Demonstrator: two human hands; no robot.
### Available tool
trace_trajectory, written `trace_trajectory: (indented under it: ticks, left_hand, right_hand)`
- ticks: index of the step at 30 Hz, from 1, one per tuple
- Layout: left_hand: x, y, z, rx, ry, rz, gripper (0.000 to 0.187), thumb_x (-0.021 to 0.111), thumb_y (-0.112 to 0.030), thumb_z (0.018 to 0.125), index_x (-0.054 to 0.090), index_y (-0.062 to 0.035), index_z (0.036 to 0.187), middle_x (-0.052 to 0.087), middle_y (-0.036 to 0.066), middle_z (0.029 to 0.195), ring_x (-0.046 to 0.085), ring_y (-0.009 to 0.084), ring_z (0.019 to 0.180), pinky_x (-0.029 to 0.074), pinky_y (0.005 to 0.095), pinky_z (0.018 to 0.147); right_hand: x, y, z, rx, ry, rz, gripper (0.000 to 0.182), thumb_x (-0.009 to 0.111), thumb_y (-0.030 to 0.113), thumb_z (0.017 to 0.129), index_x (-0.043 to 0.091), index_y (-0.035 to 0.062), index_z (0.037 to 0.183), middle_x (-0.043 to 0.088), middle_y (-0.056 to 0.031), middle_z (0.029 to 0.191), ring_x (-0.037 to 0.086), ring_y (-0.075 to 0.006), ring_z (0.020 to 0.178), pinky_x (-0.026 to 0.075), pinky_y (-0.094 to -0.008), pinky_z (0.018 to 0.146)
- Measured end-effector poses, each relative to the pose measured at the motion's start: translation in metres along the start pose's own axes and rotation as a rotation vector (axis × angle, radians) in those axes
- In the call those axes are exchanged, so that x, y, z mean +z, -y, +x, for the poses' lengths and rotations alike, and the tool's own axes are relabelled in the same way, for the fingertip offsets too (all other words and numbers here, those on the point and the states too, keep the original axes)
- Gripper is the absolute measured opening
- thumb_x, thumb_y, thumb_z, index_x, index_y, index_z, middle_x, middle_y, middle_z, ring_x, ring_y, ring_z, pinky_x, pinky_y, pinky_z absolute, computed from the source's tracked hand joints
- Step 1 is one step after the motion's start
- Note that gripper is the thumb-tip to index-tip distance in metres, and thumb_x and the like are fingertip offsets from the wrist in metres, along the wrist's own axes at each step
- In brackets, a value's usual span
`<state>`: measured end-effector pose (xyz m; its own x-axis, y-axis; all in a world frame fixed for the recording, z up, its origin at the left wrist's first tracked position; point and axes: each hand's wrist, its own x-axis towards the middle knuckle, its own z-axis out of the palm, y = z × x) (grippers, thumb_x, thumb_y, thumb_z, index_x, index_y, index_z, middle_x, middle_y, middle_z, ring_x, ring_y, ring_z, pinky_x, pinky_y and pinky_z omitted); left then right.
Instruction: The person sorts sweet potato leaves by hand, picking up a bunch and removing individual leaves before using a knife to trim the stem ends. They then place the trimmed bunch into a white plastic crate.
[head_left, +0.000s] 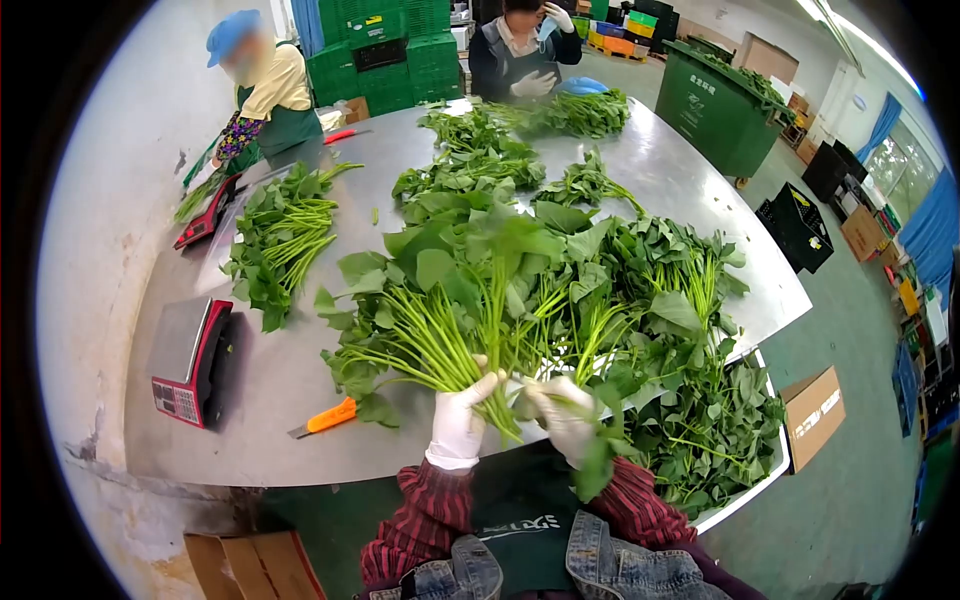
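My left hand (460,418), in a white glove, is closed around the stem ends of a bunch of leafy greens (490,310). The bunch stands up over the table's near edge, its leaves pointing away from me. Close by on the right, my gloved right hand (565,415) is closed on a leafy sprig (595,465), which hangs below the fingers and is blurred. A large heap of the same greens (690,270) lies just beyond and to the right. An orange-handled knife (325,418) rests left of my left hand.
Red scales (190,360) stand at the left, near another bunch (285,235). At the right edge is a white container (775,460) full of greens beside a cardboard box (815,415). Two co-workers (265,95) stand across the metal table (380,140). A green bin (715,110) stands behind.
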<state>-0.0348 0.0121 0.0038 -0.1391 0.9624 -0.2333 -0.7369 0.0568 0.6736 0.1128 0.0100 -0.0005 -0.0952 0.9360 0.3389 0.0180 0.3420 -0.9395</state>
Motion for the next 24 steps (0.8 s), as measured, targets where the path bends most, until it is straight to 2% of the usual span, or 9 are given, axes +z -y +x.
trace_trajectory:
  ticks: [2, 10, 12, 14, 15, 16, 18, 22, 24]
  left_hand:
    - [0.003, -0.008, -0.002, 0.031, 0.029, -0.034, 0.026, 0.061, 0.007, 0.077, 0.053, 0.0003, 0.101, 0.059, 0.009, 0.092, 0.061, 0.0219, 0.082, 0.051, 0.0327, 0.073]
    - [-0.023, 0.005, 0.017, -0.057, 0.154, -0.162, 0.030, 0.056, -0.008, 0.087, 0.048, -0.0063, 0.116, 0.055, 0.005, 0.093, 0.052, 0.0188, 0.083, 0.045, 0.0347, 0.078]
    - [-0.020, -0.008, 0.011, -0.093, 0.152, -0.218, 0.031, 0.056, -0.010, 0.087, 0.048, -0.0066, 0.117, 0.054, 0.004, 0.090, 0.050, 0.0178, 0.081, 0.043, 0.0365, 0.077]
    - [-0.021, -0.010, 0.010, -0.115, 0.206, -0.212, 0.034, 0.058, -0.011, 0.086, 0.046, -0.0065, 0.117, 0.054, 0.005, 0.089, 0.049, 0.0176, 0.080, 0.042, 0.0362, 0.077]
    - [-0.022, -0.008, 0.010, -0.124, 0.237, -0.193, 0.037, 0.061, -0.013, 0.084, 0.047, -0.0067, 0.117, 0.054, 0.004, 0.089, 0.049, 0.0170, 0.080, 0.042, 0.0351, 0.077]
    - [-0.020, -0.006, 0.008, -0.128, 0.238, -0.194, 0.037, 0.061, -0.013, 0.084, 0.047, -0.0067, 0.117, 0.054, 0.004, 0.089, 0.049, 0.0170, 0.080, 0.042, 0.0351, 0.077]
    - [-0.015, 0.000, 0.004, -0.159, 0.309, -0.109, 0.041, 0.065, -0.015, 0.082, 0.047, -0.0070, 0.117, 0.054, 0.003, 0.089, 0.050, 0.0161, 0.080, 0.042, 0.0344, 0.076]
    - [-0.001, 0.008, -0.005, -0.248, 0.451, -0.081, 0.045, 0.069, -0.014, 0.077, 0.048, -0.0061, 0.116, 0.056, 0.003, 0.089, 0.052, 0.0155, 0.079, 0.043, 0.0347, 0.075]
    - [0.005, 0.006, -0.011, -0.273, 0.428, -0.043, 0.043, 0.069, -0.012, 0.076, 0.050, -0.0045, 0.113, 0.058, 0.005, 0.090, 0.054, 0.0155, 0.078, 0.045, 0.0328, 0.072]
  right_hand:
    - [-0.013, 0.015, -0.012, 0.267, -0.190, 0.227, 0.012, 0.059, 0.007, 0.087, 0.055, 0.0010, 0.077, 0.059, -0.0064, 0.062, 0.056, -0.0102, 0.054, 0.045, -0.0211, 0.052]
    - [-0.155, 0.038, -0.032, 0.347, -0.549, 0.116, 0.028, 0.059, 0.025, 0.088, 0.056, 0.0061, 0.068, 0.055, -0.0032, 0.053, 0.048, -0.0043, 0.045, 0.034, -0.0192, 0.042]
    - [-0.206, 0.035, -0.042, 0.696, -0.484, -0.301, 0.041, 0.060, 0.037, 0.086, 0.060, 0.0006, 0.066, 0.051, -0.0050, 0.046, 0.048, -0.0112, 0.040, 0.036, -0.0250, 0.039]
    - [-0.284, -0.042, -0.084, 0.624, -0.239, -1.677, 0.053, 0.061, 0.045, 0.082, 0.063, -0.0063, 0.070, 0.052, -0.0108, 0.045, 0.050, -0.0212, 0.038, 0.041, -0.0298, 0.040]
    - [-0.268, -0.021, -0.077, 0.769, -0.261, -1.581, 0.057, 0.063, 0.049, 0.079, 0.063, -0.0081, 0.076, 0.055, -0.0180, 0.051, 0.053, -0.0295, 0.042, 0.046, -0.0324, 0.044]
    - [-0.272, -0.023, -0.079, 0.640, 0.004, -1.437, 0.056, 0.063, 0.051, 0.078, 0.066, -0.0047, 0.082, 0.062, -0.0156, 0.060, 0.055, -0.0218, 0.043, 0.046, -0.0305, 0.045]
    - [-0.183, 0.035, -0.042, 0.866, -0.187, -0.499, 0.050, 0.062, 0.047, 0.081, 0.067, -0.0011, 0.093, 0.061, -0.0065, 0.062, 0.052, -0.0121, 0.045, 0.043, -0.0271, 0.045]
    - [-0.080, 0.040, -0.003, 0.707, 0.292, -0.105, 0.037, 0.056, 0.035, 0.087, 0.064, 0.0010, 0.099, 0.051, 0.0029, 0.059, 0.045, -0.0054, 0.050, 0.035, -0.0196, 0.046]
    - [-0.051, 0.019, 0.012, 0.611, 0.336, 0.220, 0.030, 0.055, 0.031, 0.088, 0.062, 0.0021, 0.089, 0.052, 0.0026, 0.061, 0.043, -0.0040, 0.049, 0.033, -0.0189, 0.045]
